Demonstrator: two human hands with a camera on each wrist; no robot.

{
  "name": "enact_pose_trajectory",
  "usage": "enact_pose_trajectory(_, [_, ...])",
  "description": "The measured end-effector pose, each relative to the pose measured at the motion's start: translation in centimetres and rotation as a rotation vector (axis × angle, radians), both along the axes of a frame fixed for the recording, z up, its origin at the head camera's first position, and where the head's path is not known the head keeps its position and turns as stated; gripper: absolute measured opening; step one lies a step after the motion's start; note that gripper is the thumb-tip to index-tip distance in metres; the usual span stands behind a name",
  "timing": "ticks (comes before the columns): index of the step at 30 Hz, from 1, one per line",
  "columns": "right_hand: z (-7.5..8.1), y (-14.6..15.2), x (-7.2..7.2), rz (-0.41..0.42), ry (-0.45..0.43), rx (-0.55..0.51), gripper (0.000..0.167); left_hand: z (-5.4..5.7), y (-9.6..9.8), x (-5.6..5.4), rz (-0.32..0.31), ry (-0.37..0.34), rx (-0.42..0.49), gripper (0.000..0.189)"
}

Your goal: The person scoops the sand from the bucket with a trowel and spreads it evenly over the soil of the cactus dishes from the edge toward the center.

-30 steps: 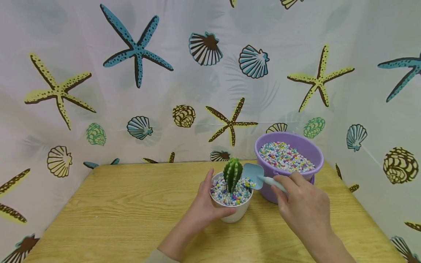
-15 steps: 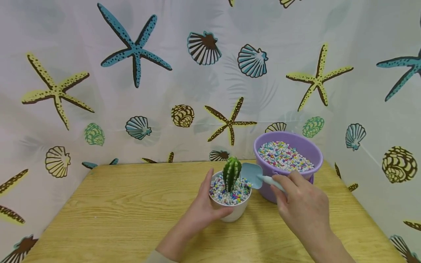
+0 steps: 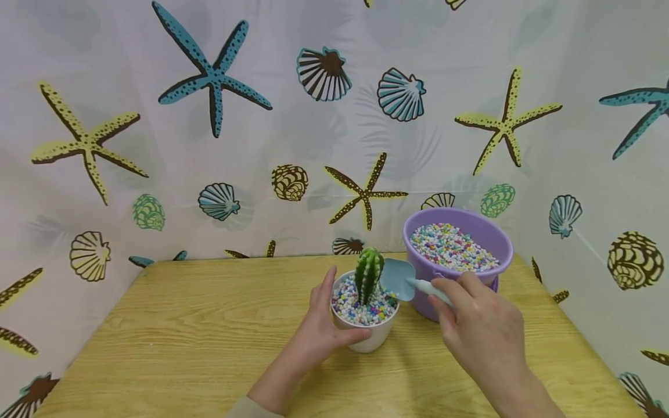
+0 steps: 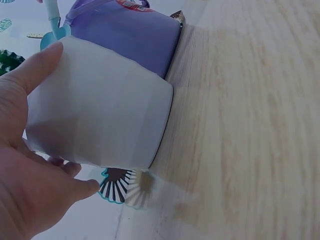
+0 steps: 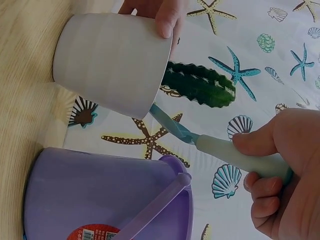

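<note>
A white flower pot (image 3: 372, 339) holds a green cactus (image 3: 369, 277) set in multicoloured pellets (image 3: 350, 305). My left hand (image 3: 320, 328) grips the pot's left side, thumb along the near face and fingers round the far side. In the left wrist view the pot (image 4: 100, 100) rests on the wood, and the thumb reaches up near its rim. My right hand (image 3: 483, 325) holds a small pale-blue shovel (image 3: 399, 278) by its handle, the blade tipped at the pot's right rim, close to the cactus. In the right wrist view, fingers and thumb wrap the shovel's pale handle (image 5: 232, 154).
Just right of the pot stands a purple bucket (image 3: 424, 302) containing more coloured pellets (image 3: 452, 247). Its handle (image 5: 155, 207) hangs down on the side. The wooden table (image 3: 209, 325) ends at a white curtain (image 3: 251, 157) printed with starfish and shells.
Pellets seen at the blade's edge a second ago have slid into the pot, and the blade now looks bare. The shovel has shifted slightly left; the left hand keeps its grip.
</note>
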State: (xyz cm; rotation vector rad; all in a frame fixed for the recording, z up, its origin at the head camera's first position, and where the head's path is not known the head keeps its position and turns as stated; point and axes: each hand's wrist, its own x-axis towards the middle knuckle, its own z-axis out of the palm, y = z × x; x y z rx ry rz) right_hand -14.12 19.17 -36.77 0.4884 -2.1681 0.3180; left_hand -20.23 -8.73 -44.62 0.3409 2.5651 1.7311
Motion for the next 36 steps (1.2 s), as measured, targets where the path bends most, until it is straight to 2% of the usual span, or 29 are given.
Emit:
enact_pose_trajectory(3, [0.0,0.0,0.0,0.003,0.012,-0.001,0.028,-0.1,0.1,-0.1,-0.023,-0.005,0.03,0.142])
enact_pose_trajectory(7, [0.0,-0.1,0.0,0.005,0.017,0.0,0.031,-0.1,0.3,-0.2,-0.018,-0.016,0.047,0.144])
enact_pose_trajectory(16, [0.0,-0.2,-0.1,0.01,0.032,0.008,0.035,-0.2,1.0,-0.5,0.036,0.003,0.014,0.147])
enact_pose_trajectory(27, [-0.2,-0.2,-0.3,0.004,0.063,0.003,0.038,-0.3,1.1,-0.7,0.038,0.031,-0.005,0.145])
enact_pose_trajectory(36, [-0.2,0.0,-0.7,-0.002,0.102,-0.001,0.035,-0.2,1.0,-0.5,0.031,0.031,-0.021,0.136])
